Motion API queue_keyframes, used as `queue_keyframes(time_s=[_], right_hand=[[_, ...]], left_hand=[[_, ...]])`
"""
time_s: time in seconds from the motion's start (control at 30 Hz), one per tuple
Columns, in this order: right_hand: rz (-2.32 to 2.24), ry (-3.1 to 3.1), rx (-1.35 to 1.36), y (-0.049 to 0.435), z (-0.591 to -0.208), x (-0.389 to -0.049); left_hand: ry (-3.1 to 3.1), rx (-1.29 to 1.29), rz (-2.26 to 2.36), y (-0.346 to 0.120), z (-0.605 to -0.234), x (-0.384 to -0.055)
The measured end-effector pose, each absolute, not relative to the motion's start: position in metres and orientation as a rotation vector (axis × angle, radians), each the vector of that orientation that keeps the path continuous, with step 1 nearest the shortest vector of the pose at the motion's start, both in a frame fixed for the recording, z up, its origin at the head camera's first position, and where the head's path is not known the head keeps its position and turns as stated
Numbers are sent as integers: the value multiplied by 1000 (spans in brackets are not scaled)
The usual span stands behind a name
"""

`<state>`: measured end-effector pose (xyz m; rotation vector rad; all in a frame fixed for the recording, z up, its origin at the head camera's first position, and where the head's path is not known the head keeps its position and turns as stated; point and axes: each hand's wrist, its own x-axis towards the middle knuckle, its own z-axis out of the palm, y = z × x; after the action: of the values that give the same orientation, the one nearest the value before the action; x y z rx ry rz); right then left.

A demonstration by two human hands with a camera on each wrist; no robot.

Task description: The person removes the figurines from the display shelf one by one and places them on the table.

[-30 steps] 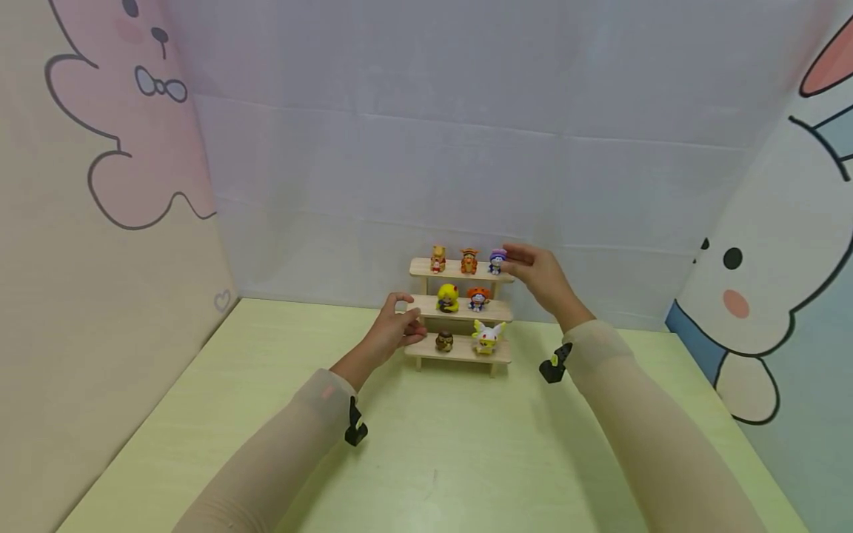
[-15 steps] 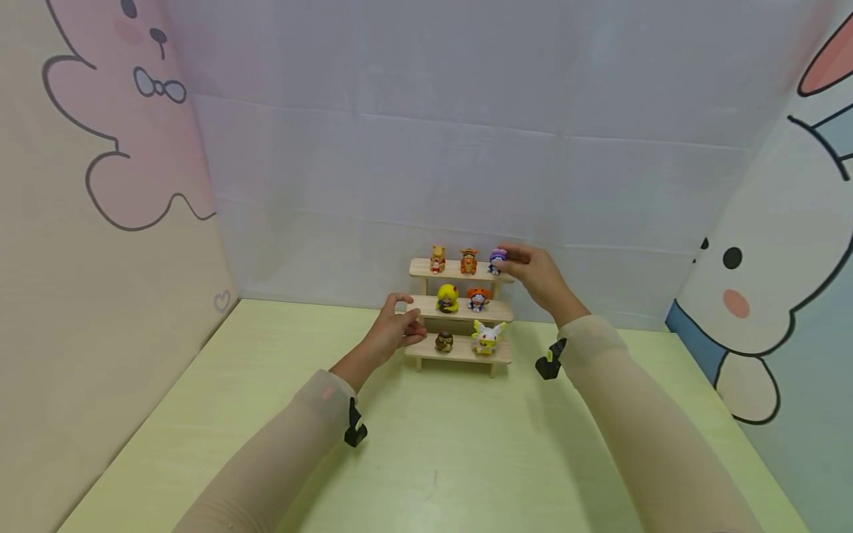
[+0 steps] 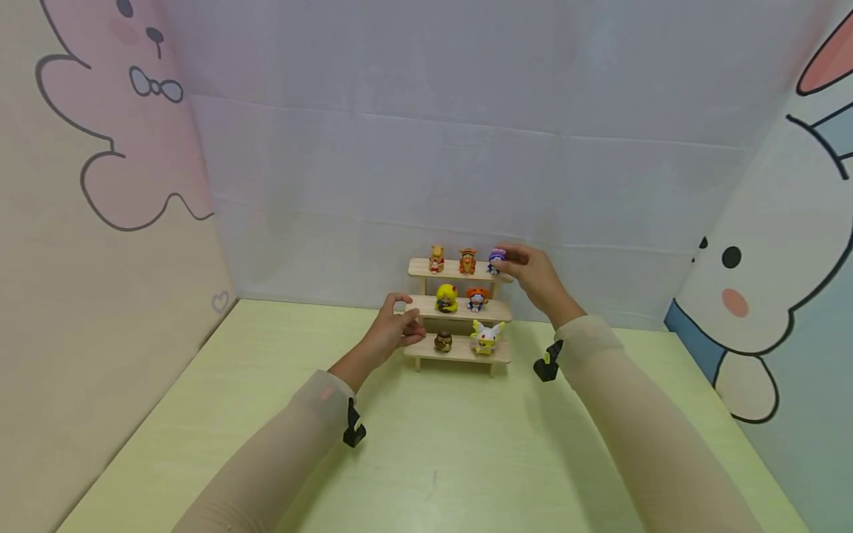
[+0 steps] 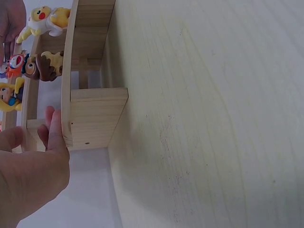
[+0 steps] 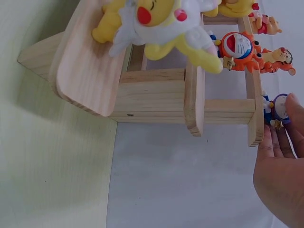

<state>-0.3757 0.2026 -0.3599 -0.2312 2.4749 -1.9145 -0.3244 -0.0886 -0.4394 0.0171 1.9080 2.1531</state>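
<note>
A three-tier wooden display shelf (image 3: 460, 354) stands on the table and bears several small toy figurines. At its left end, my left hand (image 3: 392, 326) grips the stand, thumb at the middle tier and fingers at the lower one. Up on the top tier's right end, my right hand (image 3: 536, 277) pinches a blue-and-white figurine with a purple hat (image 5: 280, 108) between thumb and fingers. Left of it are an orange tiger figurine (image 3: 468, 261) and a yellow bear figurine (image 3: 436, 260).
The middle tier bears a yellow-haired figurine (image 3: 446, 298) and an orange-hooded one (image 3: 476, 299). Below them sit a brown owl figurine (image 3: 443, 341) and a white-and-yellow eared figurine (image 3: 486, 338). A pale curtain (image 3: 400, 170) hangs close behind the shelf.
My right hand has shifted slightly left, its thumb and fingers closing in on the purple-hatted figurine. The left hand keeps its place at the shelf's left end.
</note>
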Motion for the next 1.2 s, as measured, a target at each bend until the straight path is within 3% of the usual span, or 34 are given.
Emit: queue_keyframes(time_s=[1.2], right_hand=[[-2044, 2312, -203, 216, -356, -365]], left_hand=[[1900, 61, 2156, -90, -441, -325]])
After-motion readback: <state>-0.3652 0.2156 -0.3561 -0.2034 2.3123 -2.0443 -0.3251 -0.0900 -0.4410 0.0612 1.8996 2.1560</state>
